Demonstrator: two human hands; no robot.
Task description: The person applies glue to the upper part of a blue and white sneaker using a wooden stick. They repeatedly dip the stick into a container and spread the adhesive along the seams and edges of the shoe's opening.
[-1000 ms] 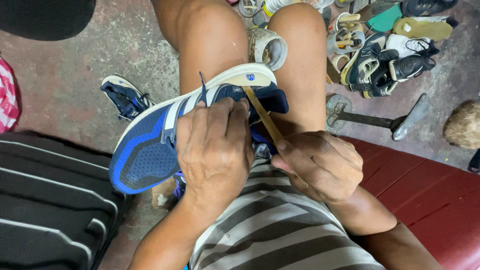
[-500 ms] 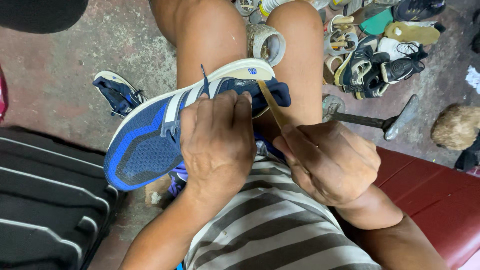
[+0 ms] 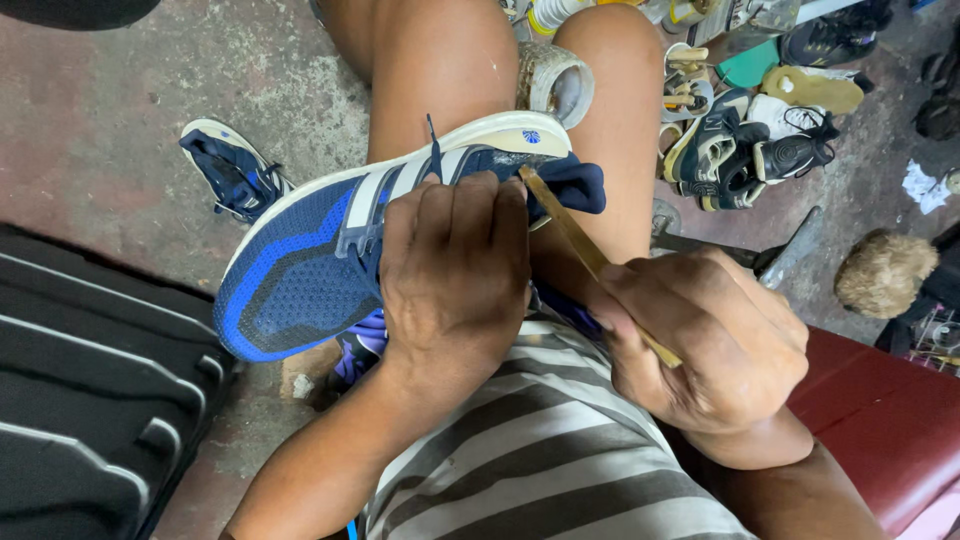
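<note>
A blue knit sneaker (image 3: 300, 260) with a white sole lies on its side across my lap. My left hand (image 3: 455, 275) grips its middle, fingers curled over the collar. In my right hand (image 3: 710, 340) I hold a thin flat wooden stick (image 3: 570, 225), whose tip pokes into the shoe's heel opening by my left fingertips. The matching second blue sneaker (image 3: 230, 170) lies on the concrete floor to the left of my knee.
A black ribbed case (image 3: 90, 400) sits at lower left. A pile of sandals and shoes (image 3: 760, 130) lies at upper right, beside a metal shoe stand (image 3: 790, 250). A red bench (image 3: 890, 420) runs under me at right. A tape roll (image 3: 555, 80) lies between my knees.
The stick's tip has stayed at the heel opening while my right hand drew slightly back and down. The left hand keeps the same grip on the sneaker.
</note>
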